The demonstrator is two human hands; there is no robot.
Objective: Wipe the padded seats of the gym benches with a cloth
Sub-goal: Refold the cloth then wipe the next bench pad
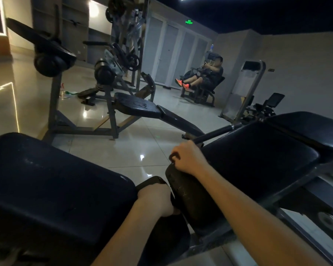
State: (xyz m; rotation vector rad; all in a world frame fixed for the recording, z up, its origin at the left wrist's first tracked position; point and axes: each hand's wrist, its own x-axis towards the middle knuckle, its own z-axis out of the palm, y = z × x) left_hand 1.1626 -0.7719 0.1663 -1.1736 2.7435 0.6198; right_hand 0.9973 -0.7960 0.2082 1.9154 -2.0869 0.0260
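Note:
In the dim head view, my right hand curls its fingers over the top edge of a worn, scratched dark pad in the middle. My left hand is just left of that pad, its fingers curled round a dark piece that looks like a cloth; the light is too low to be sure. A wide black padded seat fills the lower left. Another black seat pad lies to the right of my right hand, with a further pad behind it.
A black bar juts out beyond my right hand. A decline bench and weight machines stand on the glossy tiled floor ahead. A person sits on a machine at the back right.

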